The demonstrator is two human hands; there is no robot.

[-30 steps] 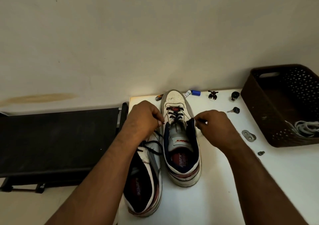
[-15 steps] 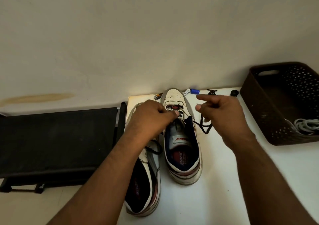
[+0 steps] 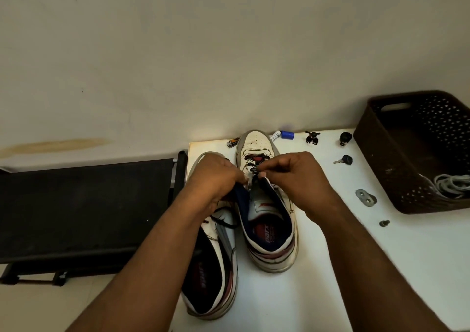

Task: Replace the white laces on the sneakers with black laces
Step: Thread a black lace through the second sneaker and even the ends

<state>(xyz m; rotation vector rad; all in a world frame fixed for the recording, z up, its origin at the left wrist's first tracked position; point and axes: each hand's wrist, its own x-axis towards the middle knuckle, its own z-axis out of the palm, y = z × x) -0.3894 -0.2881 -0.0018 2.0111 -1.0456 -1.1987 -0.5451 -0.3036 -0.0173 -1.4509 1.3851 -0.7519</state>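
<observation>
Two white sneakers stand side by side on the white table (image 3: pixel 381 268). The right sneaker (image 3: pixel 267 230) has a black lace (image 3: pixel 251 165) crossing its lower eyelets near the toe. My left hand (image 3: pixel 216 179) grips the left eyelet flap of this sneaker, folding it outward. My right hand (image 3: pixel 297 179) pinches the black lace end at the eyelets, fingertips almost meeting the left hand's. The left sneaker (image 3: pixel 216 280) lies partly under my left forearm, with a loose black lace (image 3: pixel 223 221) over its tongue. White laces (image 3: pixel 450 183) lie in the brown basket.
A brown perforated basket (image 3: pixel 381 158) stands at the table's right. Small items lie along the back: a blue-capped tube (image 3: pixel 286 135), a small dark figurine (image 3: pixel 312 138), a black knob (image 3: pixel 345 138), a key (image 3: pixel 343 160), a metal bracket (image 3: pixel 366 197), a screw (image 3: pixel 384 223). A black bench (image 3: pixel 84 204) stands left.
My right hand has come back from the right to the sneaker's eyelets with the lace end. My left hand has moved onto the left flap and folded it outward.
</observation>
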